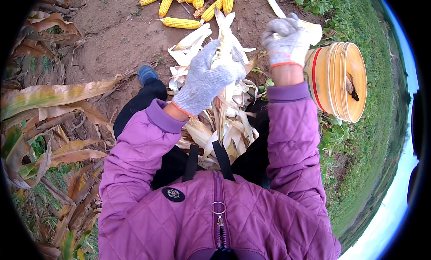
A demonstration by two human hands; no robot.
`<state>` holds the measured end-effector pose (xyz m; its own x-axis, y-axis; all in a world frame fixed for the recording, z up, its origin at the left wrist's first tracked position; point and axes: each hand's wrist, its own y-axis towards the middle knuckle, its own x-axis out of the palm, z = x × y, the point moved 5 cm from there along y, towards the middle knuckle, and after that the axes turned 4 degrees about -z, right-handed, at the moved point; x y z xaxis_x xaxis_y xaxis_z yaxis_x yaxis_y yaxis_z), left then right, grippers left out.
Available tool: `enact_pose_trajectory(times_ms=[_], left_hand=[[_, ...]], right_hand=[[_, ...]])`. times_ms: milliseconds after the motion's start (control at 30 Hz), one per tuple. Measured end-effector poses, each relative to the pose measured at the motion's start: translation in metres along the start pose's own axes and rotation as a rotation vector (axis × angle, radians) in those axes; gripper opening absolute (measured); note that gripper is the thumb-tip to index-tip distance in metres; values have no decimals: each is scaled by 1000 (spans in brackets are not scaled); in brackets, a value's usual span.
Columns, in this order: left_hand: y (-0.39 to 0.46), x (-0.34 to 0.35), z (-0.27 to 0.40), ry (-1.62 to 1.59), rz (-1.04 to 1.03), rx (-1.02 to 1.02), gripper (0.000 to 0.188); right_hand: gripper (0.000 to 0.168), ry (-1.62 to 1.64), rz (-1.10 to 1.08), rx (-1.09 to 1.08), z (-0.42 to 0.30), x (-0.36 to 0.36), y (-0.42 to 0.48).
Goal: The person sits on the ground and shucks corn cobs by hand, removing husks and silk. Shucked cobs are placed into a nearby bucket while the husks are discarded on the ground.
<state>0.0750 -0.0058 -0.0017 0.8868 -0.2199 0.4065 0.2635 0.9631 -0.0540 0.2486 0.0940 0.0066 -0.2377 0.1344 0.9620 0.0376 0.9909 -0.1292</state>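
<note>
My left hand [210,76], in a grey knit glove with an orange cuff edge, is wrapped around a bundle of pale corn husk [226,32]. The husk tips stick up beyond the fingers, and whether an ear is inside is hidden. To its right, my right hand [284,41], gloved alike and slightly blurred, is closed in a fist. A pale husk piece [312,31] juts from the fist's right side. Below the left hand, loose dry husks [232,135] lie heaped between my legs. Several husked yellow corn ears [181,23] lie on the soil beyond my hands.
A yellowish plastic bucket [325,79] with a red band lies tipped at the right, a dark-ended husk scrap inside. Dry corn leaves [60,95] crowd the left side. Green low plants [357,159] cover the right. Bare soil [107,34] stretches ahead; my shoe [146,73] rests on it.
</note>
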Motion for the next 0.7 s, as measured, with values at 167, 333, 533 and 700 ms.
enact_pose_trajectory(times_ms=[167, 333, 533, 700], left_hand=[[8, -25, 23, -384, -77, -29, 28], [18, -51, 35, -434, 6, 47, 41], [23, -91, 20, -274, 403, 63, 41], [30, -114, 11, -108, 437, 189, 40]], right_hand=[[23, -416, 38, 216, -8, 9, -7], [54, -2304, -577, 485, 65, -6, -47], [44, -2565, -899, 442, 75, 2, -76], [33, -2076, -747, 376, 76, 21, -73]])
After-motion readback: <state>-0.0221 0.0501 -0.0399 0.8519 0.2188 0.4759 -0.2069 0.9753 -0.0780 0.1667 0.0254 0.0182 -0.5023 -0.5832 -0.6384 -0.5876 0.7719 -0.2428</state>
